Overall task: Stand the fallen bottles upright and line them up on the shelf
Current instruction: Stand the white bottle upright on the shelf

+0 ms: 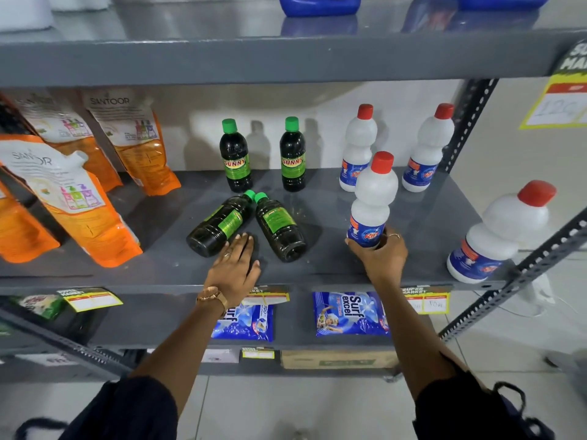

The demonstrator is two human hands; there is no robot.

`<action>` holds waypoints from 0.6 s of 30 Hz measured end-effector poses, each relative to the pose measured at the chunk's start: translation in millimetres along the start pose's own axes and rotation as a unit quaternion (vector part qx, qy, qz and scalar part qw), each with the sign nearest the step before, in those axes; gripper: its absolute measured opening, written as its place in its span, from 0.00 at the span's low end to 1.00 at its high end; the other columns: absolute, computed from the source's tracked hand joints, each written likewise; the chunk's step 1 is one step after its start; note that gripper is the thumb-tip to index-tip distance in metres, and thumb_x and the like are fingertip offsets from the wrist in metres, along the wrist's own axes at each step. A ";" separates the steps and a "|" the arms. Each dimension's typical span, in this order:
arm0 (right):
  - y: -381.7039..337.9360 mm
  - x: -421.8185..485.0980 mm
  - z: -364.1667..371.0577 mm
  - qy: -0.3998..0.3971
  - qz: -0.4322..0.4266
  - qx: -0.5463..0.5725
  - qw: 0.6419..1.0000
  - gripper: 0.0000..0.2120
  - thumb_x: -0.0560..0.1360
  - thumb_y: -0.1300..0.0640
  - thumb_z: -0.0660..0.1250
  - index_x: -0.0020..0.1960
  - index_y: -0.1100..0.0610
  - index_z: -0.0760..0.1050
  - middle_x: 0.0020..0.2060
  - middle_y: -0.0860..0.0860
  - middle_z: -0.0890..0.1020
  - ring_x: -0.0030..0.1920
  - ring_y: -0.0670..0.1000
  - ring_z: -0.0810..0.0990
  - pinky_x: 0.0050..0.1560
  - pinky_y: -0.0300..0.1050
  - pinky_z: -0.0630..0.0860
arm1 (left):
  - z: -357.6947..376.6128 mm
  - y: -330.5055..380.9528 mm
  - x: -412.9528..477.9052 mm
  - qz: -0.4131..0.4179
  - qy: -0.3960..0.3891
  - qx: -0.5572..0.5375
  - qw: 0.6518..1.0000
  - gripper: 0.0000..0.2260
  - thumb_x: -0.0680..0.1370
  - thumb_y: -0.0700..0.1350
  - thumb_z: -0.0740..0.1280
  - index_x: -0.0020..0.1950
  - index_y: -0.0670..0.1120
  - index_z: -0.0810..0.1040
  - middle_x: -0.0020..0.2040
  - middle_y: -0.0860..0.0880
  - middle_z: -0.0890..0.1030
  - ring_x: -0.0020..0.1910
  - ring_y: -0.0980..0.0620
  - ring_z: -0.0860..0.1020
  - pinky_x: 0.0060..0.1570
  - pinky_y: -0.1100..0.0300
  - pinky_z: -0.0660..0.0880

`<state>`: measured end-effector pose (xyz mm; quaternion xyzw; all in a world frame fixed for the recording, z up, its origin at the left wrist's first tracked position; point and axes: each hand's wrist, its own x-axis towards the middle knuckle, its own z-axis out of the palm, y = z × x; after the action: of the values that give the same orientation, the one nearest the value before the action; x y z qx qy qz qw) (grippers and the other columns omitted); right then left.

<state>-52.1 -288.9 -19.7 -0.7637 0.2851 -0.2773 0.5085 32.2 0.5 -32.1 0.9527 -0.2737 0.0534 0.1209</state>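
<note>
On the grey middle shelf point(317, 268) two dark bottles with green caps lie on their sides, one at left point(219, 225) and one at right point(279, 228), caps nearly touching. Two like bottles stand upright behind them point(235, 155) point(293, 154). My left hand point(233, 268) rests flat on the shelf, fingers apart, its tips at the base of the left fallen bottle. My right hand point(381, 257) grips the base of a white bottle with a red cap point(373, 198), held upright. Two white bottles stand at the back point(357, 147) point(427, 147); another white bottle point(498, 230) stands at the shelf's right end.
Orange Santoor pouches point(73, 198) fill the shelf's left part. Blue jugs point(319, 4) sit on the shelf above. Surf Excel packets point(351, 314) and price tags point(427, 301) are on the shelf below. A perforated metal upright point(521, 277) frames the right side.
</note>
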 end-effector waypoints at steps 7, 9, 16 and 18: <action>16.1 -51.7 -29.7 0.044 -0.061 -0.035 0.997 0.29 0.62 0.47 0.79 0.57 0.57 0.73 0.50 0.49 0.77 0.50 0.48 0.77 0.45 0.34 0.73 | 5.5 0.6 -4.7 -0.010 -0.003 0.009 1.000 0.33 0.75 0.59 0.41 0.73 0.39 0.56 0.74 0.40 0.59 0.74 0.46 0.53 0.71 0.52 0.45; 20.1 -59.1 -32.3 0.048 -0.065 -0.038 0.996 0.31 0.62 0.47 0.79 0.59 0.58 0.73 0.52 0.49 0.77 0.51 0.49 0.77 0.46 0.36 0.75 | 4.9 2.8 -7.1 -0.014 -0.001 0.009 1.000 0.34 0.75 0.59 0.39 0.73 0.39 0.56 0.75 0.41 0.58 0.74 0.47 0.52 0.71 0.53 0.43; 22.0 -63.2 -33.3 0.049 -0.052 -0.044 0.996 0.34 0.63 0.46 0.78 0.63 0.58 0.72 0.57 0.54 0.78 0.55 0.51 0.78 0.52 0.46 0.78 | 3.7 6.3 -9.2 -0.015 -0.004 0.013 1.000 0.30 0.77 0.56 0.42 0.74 0.40 0.53 0.75 0.42 0.56 0.74 0.48 0.50 0.71 0.53 0.43; 23.0 -64.1 -33.2 0.052 -0.050 -0.048 0.996 0.34 0.62 0.45 0.78 0.63 0.58 0.72 0.58 0.54 0.78 0.55 0.52 0.78 0.53 0.47 0.79 | 3.2 7.1 -9.4 -0.017 -0.009 0.007 1.000 0.30 0.77 0.56 0.43 0.74 0.40 0.53 0.75 0.42 0.55 0.74 0.48 0.50 0.71 0.54 0.42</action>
<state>-123.1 -270.8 -38.8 -0.7852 0.2850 -0.3278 0.4414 20.6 -1.5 -35.3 0.9585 -0.2581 0.0446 0.1123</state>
